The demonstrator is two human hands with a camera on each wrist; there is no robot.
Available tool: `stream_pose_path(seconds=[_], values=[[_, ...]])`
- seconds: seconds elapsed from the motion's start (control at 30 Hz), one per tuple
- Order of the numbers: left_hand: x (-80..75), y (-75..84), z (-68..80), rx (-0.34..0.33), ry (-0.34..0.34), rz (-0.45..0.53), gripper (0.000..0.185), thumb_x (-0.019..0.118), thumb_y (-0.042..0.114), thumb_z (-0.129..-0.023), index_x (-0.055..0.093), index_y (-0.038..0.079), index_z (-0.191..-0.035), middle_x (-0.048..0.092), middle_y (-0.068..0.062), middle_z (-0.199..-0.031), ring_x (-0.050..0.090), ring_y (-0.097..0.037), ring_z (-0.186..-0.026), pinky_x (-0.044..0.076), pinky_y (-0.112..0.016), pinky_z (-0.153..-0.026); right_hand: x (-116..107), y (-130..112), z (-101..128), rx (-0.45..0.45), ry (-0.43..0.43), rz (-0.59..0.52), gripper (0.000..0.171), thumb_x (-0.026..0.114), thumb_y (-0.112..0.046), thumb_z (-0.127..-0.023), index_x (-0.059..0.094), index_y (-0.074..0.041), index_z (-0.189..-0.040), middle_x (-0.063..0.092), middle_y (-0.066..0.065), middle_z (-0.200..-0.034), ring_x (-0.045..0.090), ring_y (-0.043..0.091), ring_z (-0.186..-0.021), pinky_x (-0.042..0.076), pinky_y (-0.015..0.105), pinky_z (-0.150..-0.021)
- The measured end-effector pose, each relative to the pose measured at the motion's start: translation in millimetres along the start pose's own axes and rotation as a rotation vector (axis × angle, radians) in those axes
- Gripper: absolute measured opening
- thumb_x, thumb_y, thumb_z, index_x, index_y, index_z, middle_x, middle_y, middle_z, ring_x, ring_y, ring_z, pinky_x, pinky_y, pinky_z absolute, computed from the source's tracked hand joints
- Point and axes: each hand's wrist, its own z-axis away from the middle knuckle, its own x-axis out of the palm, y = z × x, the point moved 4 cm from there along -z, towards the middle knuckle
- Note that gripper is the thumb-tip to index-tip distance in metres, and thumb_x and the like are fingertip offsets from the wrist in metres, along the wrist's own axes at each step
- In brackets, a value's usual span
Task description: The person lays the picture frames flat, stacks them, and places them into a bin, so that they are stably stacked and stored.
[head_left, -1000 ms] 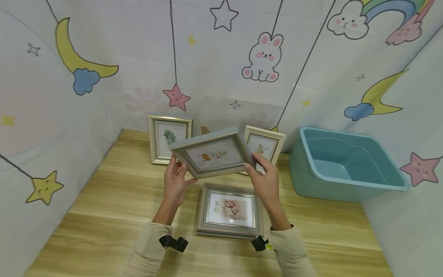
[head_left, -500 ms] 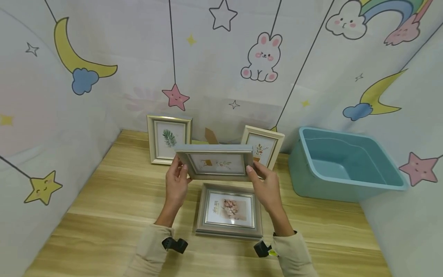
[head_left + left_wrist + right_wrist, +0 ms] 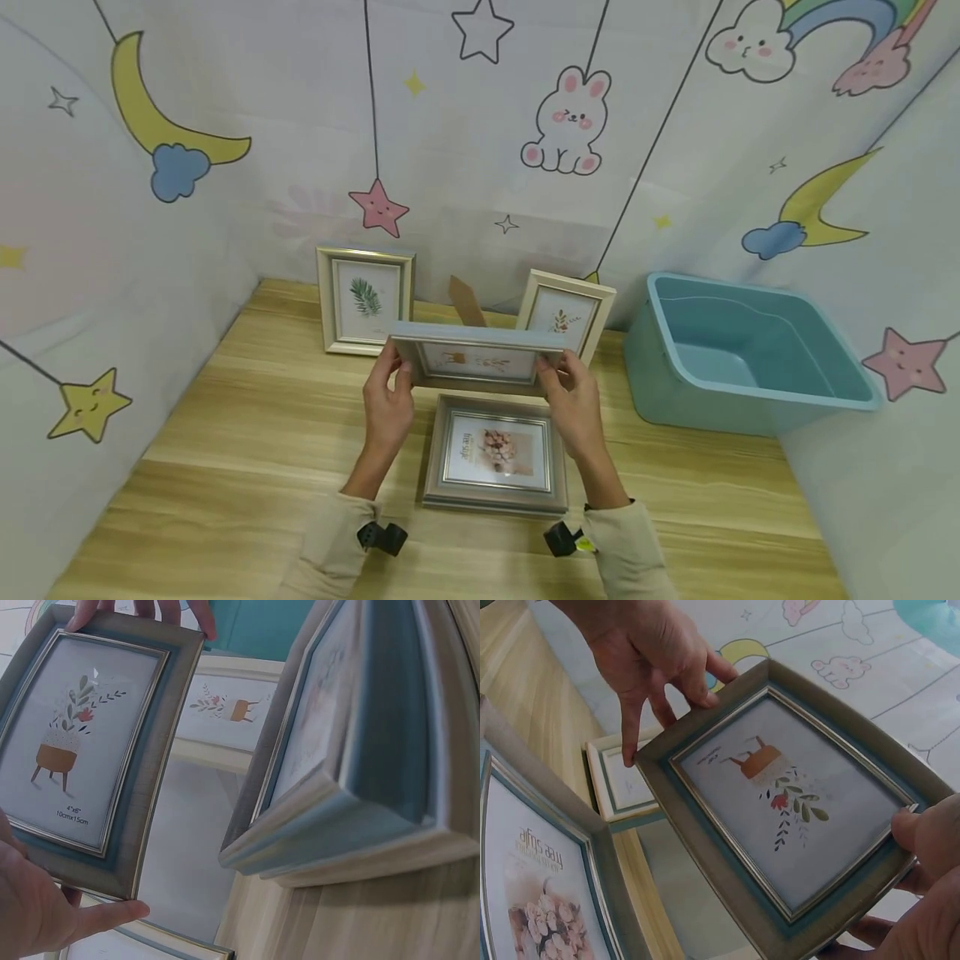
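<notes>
My left hand [image 3: 389, 405] and right hand [image 3: 574, 403] hold a grey-brown picture frame [image 3: 480, 358] by its two short ends, thumbs on the front and fingers behind. It is lifted above the table on its long side, tipped so its upper edge shows. In the left wrist view the held picture frame [image 3: 154, 765] shows a potted-plant print with "4x6" lettering. Below it a silver-grey frame [image 3: 495, 500] with a pink flower print lies face up; the left wrist view shows another frame [image 3: 375, 855] edge under it.
A gold frame [image 3: 367, 346] with a green leaf print stands at the back left. A cream frame [image 3: 600, 321] stands at the back right, with a brown stand piece [image 3: 467, 300] between them. A blue-green plastic bin [image 3: 705, 404] sits at the right.
The held picture frame has come down and levelled out, its upper edge tipping toward me. Both hands keep their hold on its ends. The other frames and the bin stay put.
</notes>
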Motion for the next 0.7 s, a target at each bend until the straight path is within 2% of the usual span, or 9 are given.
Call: stream_pose_path(seconds=[0.1,0.2,0.33,0.4,0.47,0.5,0.57,0.7], values=[[-1.1,0.2,0.8,0.019,-0.001,0.0,0.049,0.049,-0.011,-0.096,0.046,-0.007,-0.145,0.058,-0.031,-0.132,0.058,-0.044,-0.11,0.051,-0.016,-0.078,-0.6,3.3,-1.5,0.004,0.001,-0.019,0.02,0.059,-0.009,-0.1,0.063,0.005,-0.113,0.063,0.017,-0.107,0.06,0.02,-0.087,0.046,0.024,-0.067],[-2.0,0.7,1.0,0.023,-0.026,-0.001,0.051,0.048,-0.012,-0.096,0.043,-0.006,-0.146,0.057,-0.031,-0.131,0.057,-0.043,-0.112,0.052,-0.019,-0.081,-1.8,6.6,-1.7,0.005,0.012,-0.019,0.02,0.062,-0.006,-0.097,0.064,0.007,-0.113,0.064,0.016,-0.105,0.059,0.013,-0.087,0.05,0.025,-0.068],[1.3,0.6,1.2,-0.01,-0.133,0.042,0.061,0.045,-0.011,-0.098,0.031,0.002,-0.155,0.05,-0.03,-0.137,0.05,-0.042,-0.123,0.055,-0.045,-0.097,-4.0,13.0,0.9,0.002,0.046,-0.034,0.024,0.065,-0.004,-0.094,0.065,0.006,-0.116,0.066,0.01,-0.107,0.062,0.012,-0.093,0.055,0.029,-0.071],[4.4,0.2,1.7,-0.037,-0.2,0.065,0.069,0.047,-0.009,-0.098,0.021,0.008,-0.16,0.043,-0.029,-0.145,0.044,-0.042,-0.132,0.047,-0.058,-0.104,-4.6,16.4,3.4,-0.012,0.062,-0.058,0.025,0.067,-0.002,-0.093,0.067,0.005,-0.117,0.066,0.004,-0.109,0.063,0.012,-0.096,0.057,0.03,-0.073],[7.3,-0.3,1.9,-0.055,-0.253,0.075,0.076,0.052,-0.006,-0.098,0.013,0.012,-0.161,0.036,-0.028,-0.151,0.037,-0.043,-0.139,0.037,-0.066,-0.109,-4.8,19.8,6.0,-0.041,0.074,-0.079,0.025,0.067,-0.001,-0.092,0.067,0.005,-0.117,0.067,0.0,-0.11,0.064,0.012,-0.098,0.058,0.03,-0.076],[8.5,-0.7,1.7,-0.061,-0.271,0.073,0.08,0.055,-0.004,-0.098,0.01,0.013,-0.162,0.032,-0.027,-0.154,0.033,-0.043,-0.142,0.033,-0.067,-0.112,-4.8,21.3,7.4,-0.056,0.077,-0.091,0.025,0.068,-0.001,-0.092,0.068,0.004,-0.117,0.068,-0.002,-0.11,0.065,0.012,-0.1,0.058,0.03,-0.078],[10.5,-2.2,0.7,-0.073,-0.294,0.06,0.087,0.061,-0.001,-0.096,0.006,0.016,-0.162,0.033,-0.025,-0.155,0.034,-0.041,-0.142,0.032,-0.065,-0.114,-4.2,24.4,9.8,-0.091,0.077,-0.12,0.024,0.068,0.0,-0.091,0.068,0.005,-0.115,0.069,-0.006,-0.108,0.065,0.012,-0.101,0.058,0.028,-0.08],[11.4,-2.9,-3.3,-0.06,-0.319,0.064,0.096,0.069,-0.001,-0.09,0.006,0.016,-0.161,0.04,-0.024,-0.152,0.043,-0.04,-0.135,0.034,-0.05,-0.112,-2.9,31.9,14.6,-0.149,0.067,-0.171,0.02,0.069,0.003,-0.09,0.071,0.002,-0.11,0.072,-0.007,-0.105,0.065,0.011,-0.1,0.057,0.024,-0.081]])
